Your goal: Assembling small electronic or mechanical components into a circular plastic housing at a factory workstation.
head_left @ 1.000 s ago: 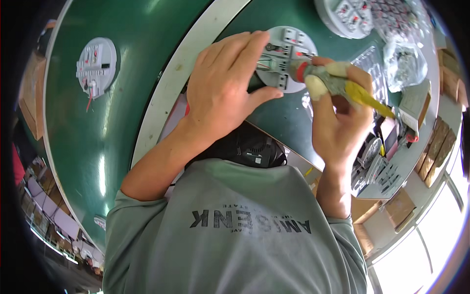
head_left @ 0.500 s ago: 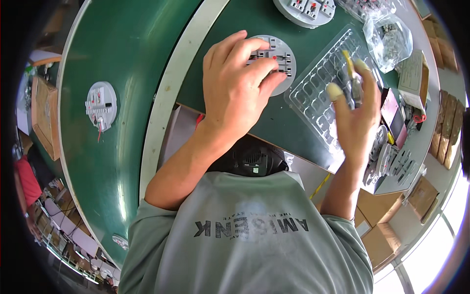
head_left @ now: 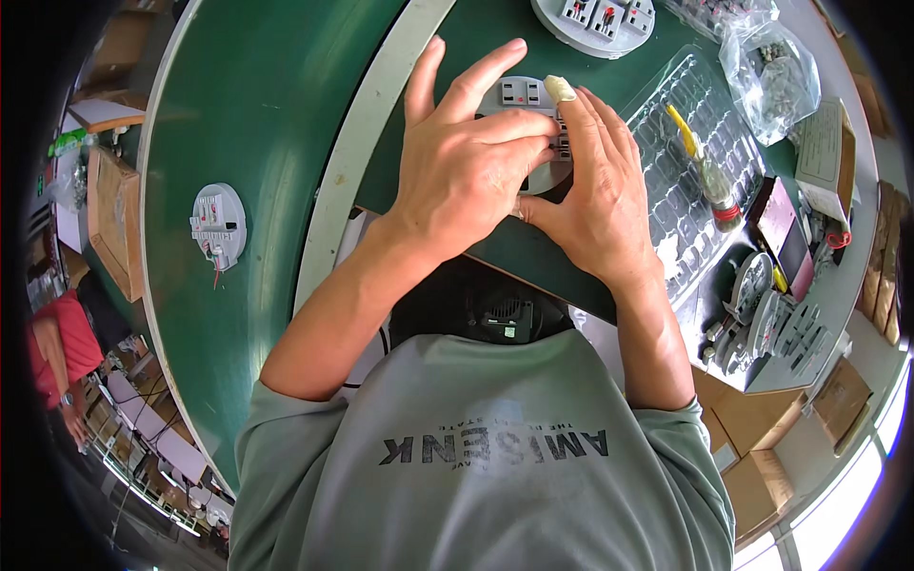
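Note:
A round light-grey plastic base (head_left: 520, 92) with small slotted fittings lies on the green bench in front of me, mostly covered by my hands. Over its left side reaches my left hand (head_left: 466, 162); thumb and index finger are pinched together at a fitting, hiding what is between them, while other fingers stick up. My right hand (head_left: 602, 186) grips the base's right side, thumb at the near edge and fingers along the far right. Pale finger cots cover fingertips of this hand. Beside it, a clear bottle with a yellow nozzle (head_left: 714, 186) lies on the clear blister tray (head_left: 657, 133).
Another round base with fittings (head_left: 598, 27) sits at the far edge. On the left green surface (head_left: 276, 114) rests a similar base (head_left: 219, 226) with a red wire. At right are bags of small parts (head_left: 771, 76), an open box (head_left: 826, 162) and stacked grey discs (head_left: 762, 314).
My right hand has let go of the yellow-nozzled bottle on the blister tray and moved left onto the round base. My left hand stays at the base, its fingers raised more.

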Demonstrator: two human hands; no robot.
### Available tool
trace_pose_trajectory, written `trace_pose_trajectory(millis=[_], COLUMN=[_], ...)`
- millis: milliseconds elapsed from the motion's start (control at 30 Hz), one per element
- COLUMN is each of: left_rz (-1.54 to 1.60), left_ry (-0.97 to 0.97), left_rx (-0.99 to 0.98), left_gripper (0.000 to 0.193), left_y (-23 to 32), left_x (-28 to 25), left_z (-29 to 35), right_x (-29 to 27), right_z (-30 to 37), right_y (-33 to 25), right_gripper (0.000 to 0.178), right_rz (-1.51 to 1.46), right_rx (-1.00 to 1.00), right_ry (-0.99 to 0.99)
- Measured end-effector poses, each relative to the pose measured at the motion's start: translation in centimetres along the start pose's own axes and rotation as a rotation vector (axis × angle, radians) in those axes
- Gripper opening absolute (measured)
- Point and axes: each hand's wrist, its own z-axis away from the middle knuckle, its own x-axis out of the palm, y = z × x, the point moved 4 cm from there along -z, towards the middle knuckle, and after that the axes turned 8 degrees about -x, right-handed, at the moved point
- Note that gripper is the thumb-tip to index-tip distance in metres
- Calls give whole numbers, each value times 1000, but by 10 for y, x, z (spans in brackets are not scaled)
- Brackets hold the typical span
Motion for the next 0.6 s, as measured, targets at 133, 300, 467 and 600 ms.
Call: trace_pose_trajectory(millis=[133,300,467,600], left_rz=[1,74,69,-101], left_ry=[-115,-158,-299,-322], left_rx=[65,-157,-118,-41], left_gripper=[30,73,82,76], left_y=[-9,-21,-18,-17], left_x=[-5,-32,-31,-41], left_z=[9,38,36,31], right_x=[2,3,-3,-8], right_z=[2,0,-4,-4], right_y=[-2,0,-4,-27], right_gripper=[105,109,107,106], right_rz=[37,43,86,46], right_rx=[-12,-33,-114,-92], right_ry=[-5,1,23,-13])
